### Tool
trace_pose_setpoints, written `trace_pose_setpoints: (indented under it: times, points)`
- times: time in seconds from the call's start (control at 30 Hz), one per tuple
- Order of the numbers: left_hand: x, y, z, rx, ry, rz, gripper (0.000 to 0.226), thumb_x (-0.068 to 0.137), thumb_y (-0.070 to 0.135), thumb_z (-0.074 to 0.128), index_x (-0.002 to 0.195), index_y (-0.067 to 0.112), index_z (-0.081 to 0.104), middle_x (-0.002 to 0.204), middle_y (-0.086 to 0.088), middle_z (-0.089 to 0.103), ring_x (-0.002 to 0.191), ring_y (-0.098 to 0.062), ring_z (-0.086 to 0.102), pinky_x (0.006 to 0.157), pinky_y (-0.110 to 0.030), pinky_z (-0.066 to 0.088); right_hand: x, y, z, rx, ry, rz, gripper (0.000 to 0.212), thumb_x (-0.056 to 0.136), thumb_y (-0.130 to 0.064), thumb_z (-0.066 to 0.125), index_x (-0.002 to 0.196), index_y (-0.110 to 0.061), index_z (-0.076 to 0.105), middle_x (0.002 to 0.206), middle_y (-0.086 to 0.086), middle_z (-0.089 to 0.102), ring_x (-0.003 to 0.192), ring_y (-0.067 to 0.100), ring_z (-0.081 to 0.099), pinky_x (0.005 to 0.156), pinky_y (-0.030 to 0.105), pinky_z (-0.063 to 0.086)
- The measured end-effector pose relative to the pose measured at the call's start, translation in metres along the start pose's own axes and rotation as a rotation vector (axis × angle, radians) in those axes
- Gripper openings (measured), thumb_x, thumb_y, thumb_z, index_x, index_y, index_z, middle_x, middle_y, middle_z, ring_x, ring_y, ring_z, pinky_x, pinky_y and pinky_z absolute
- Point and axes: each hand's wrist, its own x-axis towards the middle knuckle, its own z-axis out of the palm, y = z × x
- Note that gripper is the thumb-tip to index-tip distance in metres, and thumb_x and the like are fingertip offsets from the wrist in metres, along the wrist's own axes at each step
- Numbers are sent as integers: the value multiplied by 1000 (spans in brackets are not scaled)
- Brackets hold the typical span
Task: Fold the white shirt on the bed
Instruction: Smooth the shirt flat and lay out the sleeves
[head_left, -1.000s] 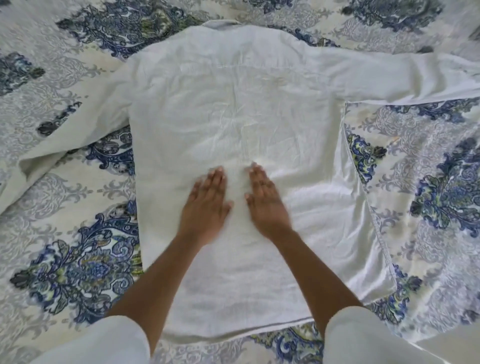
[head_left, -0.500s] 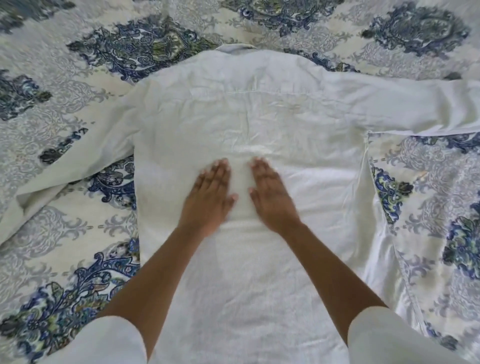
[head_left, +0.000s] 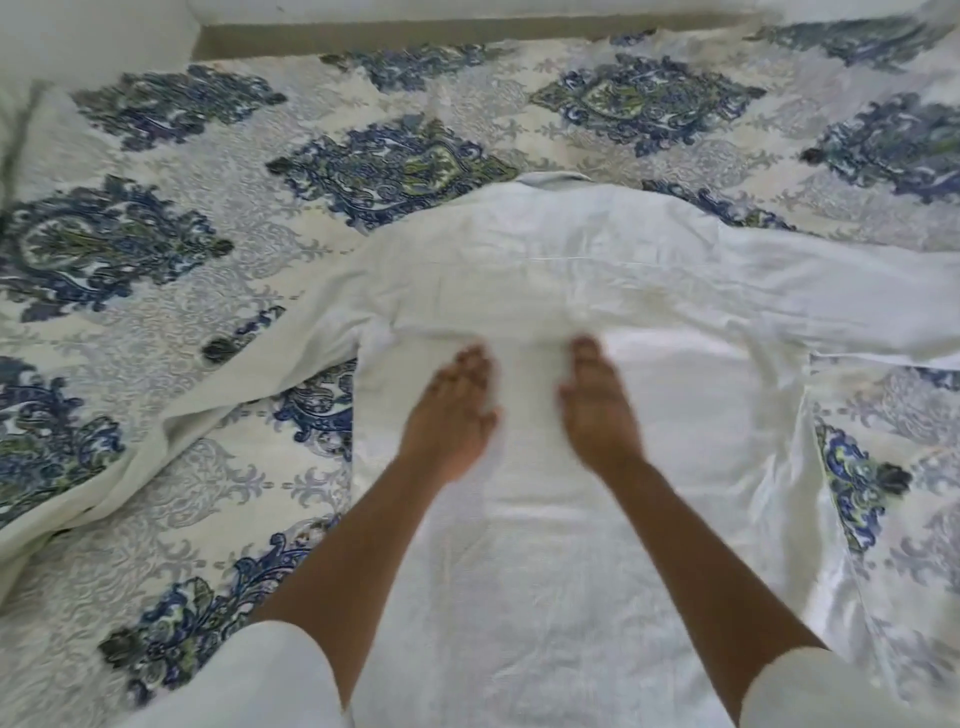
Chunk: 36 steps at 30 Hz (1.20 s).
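Since half a second ago, both hands have been slid farther up the back of the white shirt (head_left: 545, 270) and set a little wider apart, and a low ridge of cloth is now bunched just ahead of the fingertips. The shirt is spread on the patterned bedspread (head_left: 156, 260), filling the centre and lower part of the frame, with its collar (head_left: 553, 179) pointed toward the upper edge.

The left hand (head_left: 452, 410) and the right hand (head_left: 597, 405) are laid palm down on the shirt's middle, fingers straight and released; nothing is grasped. Both hands are smeared by motion, so single fingers are hard to tell apart.

One shirt sleeve (head_left: 208, 415) is trailed toward the lower left and cut off by the frame's left edge. The other sleeve (head_left: 857, 296) is stretched to the right and cut off at the right edge. The shirt's hem is hidden below the frame's bottom edge. The shirt's front is turned down against the bedspread and cannot be seen. The wearer's own white cuffs (head_left: 249, 686) are seen at the bottom corners.
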Motion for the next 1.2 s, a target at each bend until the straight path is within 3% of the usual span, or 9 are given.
trace_pose_setpoints:
  times: [0.1,0.33,0.43,0.57,0.7,0.8,0.93,1.1,1.2]
  points:
    - [7,-12,6,-19,-15,21,64,100,43,17,148,10,-9,157,-6,-15,145,-18,-12,116,-32,-5,-2,-30,26,-176,-253,-279,67,90,-38,4,146,-6,21,156,8,17,144,24,13,117,36,12]
    - [16,-69,6,41,-30,-157,67,99,47,12,147,7,-11,157,-8,-16,145,-19,-11,119,-34,-5,28,3,25,-303,-149,250,56,100,-41,11,150,-19,1,158,-2,-5,145,17,-8,117,41,-4]
    - [17,-61,-2,57,-6,-134,66,99,44,15,148,4,-5,157,-12,-9,146,-23,-8,117,-36,-9,29,-34,28,-253,-117,275,54,101,-34,16,149,-11,11,158,6,3,146,21,-3,116,43,-4]
    - [-2,-74,-3,128,2,107,57,101,36,15,149,9,-1,158,-7,-4,146,-20,-6,115,-35,-10,4,-86,57,-291,-249,-158,60,93,-36,9,145,-12,28,154,5,21,143,24,18,114,49,19]
    - [-18,-108,-11,145,-2,116,53,101,30,17,149,7,10,158,-8,7,146,-19,2,115,-34,-8,9,-98,63,-189,-230,208,51,101,-32,17,149,-17,13,158,-1,3,145,16,-3,117,39,-2]
    - [-37,-133,-23,45,166,171,48,94,22,29,135,5,45,142,-13,46,134,-25,40,114,-39,21,9,-135,62,-40,-134,86,45,101,-26,27,142,-12,36,154,6,26,144,20,15,116,37,7]
    - [-75,-184,-19,-131,322,-130,49,87,16,51,133,3,44,138,-17,47,129,-34,43,106,-50,37,6,-184,68,203,-90,49,33,95,-15,46,126,-6,54,127,11,55,120,27,45,96,41,42]
    - [-140,-245,-6,-232,228,-771,68,80,41,67,133,7,42,135,-17,45,126,-33,38,103,-47,26,20,-221,81,-136,-217,-105,57,81,-14,59,135,-14,43,138,13,41,127,32,35,100,45,34]
    - [-183,-273,2,-130,229,-764,56,73,35,73,116,4,55,111,-18,57,106,-33,50,92,-46,28,26,-236,92,-338,-217,-355,52,69,-10,57,121,-14,58,130,14,53,124,34,46,98,51,37]
